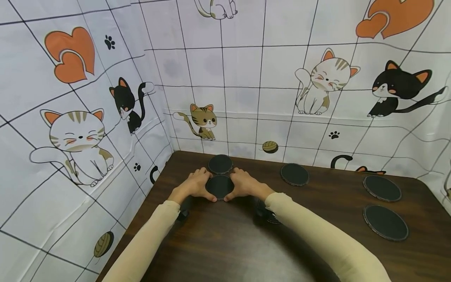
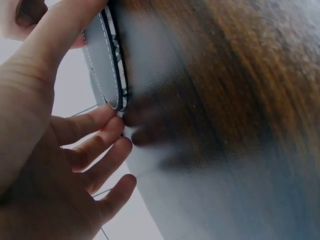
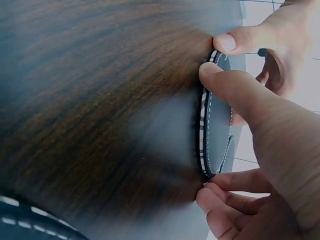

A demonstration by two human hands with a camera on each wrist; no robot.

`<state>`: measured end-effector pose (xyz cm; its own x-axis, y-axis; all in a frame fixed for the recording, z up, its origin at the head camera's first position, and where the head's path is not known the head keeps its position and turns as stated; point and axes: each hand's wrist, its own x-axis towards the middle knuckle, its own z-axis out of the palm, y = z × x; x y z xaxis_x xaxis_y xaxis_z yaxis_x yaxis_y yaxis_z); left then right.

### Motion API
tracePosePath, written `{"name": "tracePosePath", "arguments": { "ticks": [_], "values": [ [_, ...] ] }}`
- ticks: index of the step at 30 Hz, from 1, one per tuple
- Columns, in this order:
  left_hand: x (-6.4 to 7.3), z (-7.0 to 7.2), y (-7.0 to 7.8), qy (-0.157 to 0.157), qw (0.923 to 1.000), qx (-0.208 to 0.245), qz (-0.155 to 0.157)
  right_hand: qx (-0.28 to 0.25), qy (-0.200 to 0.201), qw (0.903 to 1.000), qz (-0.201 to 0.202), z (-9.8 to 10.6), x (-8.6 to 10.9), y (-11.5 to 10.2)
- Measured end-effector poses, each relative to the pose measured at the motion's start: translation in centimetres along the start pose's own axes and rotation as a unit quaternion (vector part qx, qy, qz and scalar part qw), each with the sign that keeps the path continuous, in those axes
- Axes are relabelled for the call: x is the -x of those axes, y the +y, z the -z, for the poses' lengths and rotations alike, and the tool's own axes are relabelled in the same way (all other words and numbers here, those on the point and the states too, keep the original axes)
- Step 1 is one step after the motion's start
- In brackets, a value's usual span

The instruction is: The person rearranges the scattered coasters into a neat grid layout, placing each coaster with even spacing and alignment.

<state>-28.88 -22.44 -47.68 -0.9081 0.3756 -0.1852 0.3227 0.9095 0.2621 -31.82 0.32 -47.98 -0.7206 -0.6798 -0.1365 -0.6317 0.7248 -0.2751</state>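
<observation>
Dark table (image 1: 218, 239), back-left part: left hand (image 1: 193, 185) and right hand (image 1: 245, 184) curl thumbs and fingers round the near disc (image 1: 220, 187), on the table or just above. Uneven pushing could skew it into the far disc (image 1: 220, 164) just behind; a loose fingertip hold might let its rim (image 3: 202, 122) slip.

Head view: high, well back, facing forward-down. Wrist views: close, low over table (image 1: 218, 246); share black disc (image 1: 219, 187), 11 o'clock in left, 3 o'clock in right.

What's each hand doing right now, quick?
Left hand: holding the left side of a black round mat.
Right hand: holding the right side of that mat.
</observation>
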Motion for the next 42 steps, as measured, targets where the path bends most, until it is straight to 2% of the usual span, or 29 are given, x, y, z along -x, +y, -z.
{"name": "tracePosePath", "arguments": {
  "ticks": [7,12,18,22,27,30,37,42],
  "values": [
    [0.1,-0.3,0.8,0.012,0.9995,0.024,-0.013,-0.034,0.012,0.9994,0.005,0.4,1.1,0.6],
    [0.1,0.1,1.9,0.029,0.9988,0.025,-0.03,-0.061,0.032,0.9976,0.007,1.1,2.6,1.5],
    [-0.3,0.9,4.6,0.055,0.9955,0.035,-0.069,-0.081,0.055,0.9952,-0.002,2.5,5.8,2.9],
    [-1.1,0.8,6.7,0.057,0.9938,0.035,-0.089,-0.087,0.06,0.9942,-0.019,3.2,8.3,4.1],
    [-2.9,0.3,9.7,0.053,0.9908,0.043,-0.117,-0.1,0.072,0.9915,-0.042,4.2,11.8,6.1],
    [-3.8,-0.2,11.1,0.049,0.9894,0.044,-0.129,-0.1,0.074,0.9909,-0.052,4.3,13.2,7.2],
    [-5.8,-0.8,15.8,0.043,0.9868,0.01,-0.155,-0.095,0.09,0.9878,-0.085,4.7,17.7,10.0],
    [-7.4,-2.1,19.6,0.044,0.9809,-0.045,-0.184,-0.081,0.097,0.9867,-0.102,4.1,21.4,12.2]
  ]
}}
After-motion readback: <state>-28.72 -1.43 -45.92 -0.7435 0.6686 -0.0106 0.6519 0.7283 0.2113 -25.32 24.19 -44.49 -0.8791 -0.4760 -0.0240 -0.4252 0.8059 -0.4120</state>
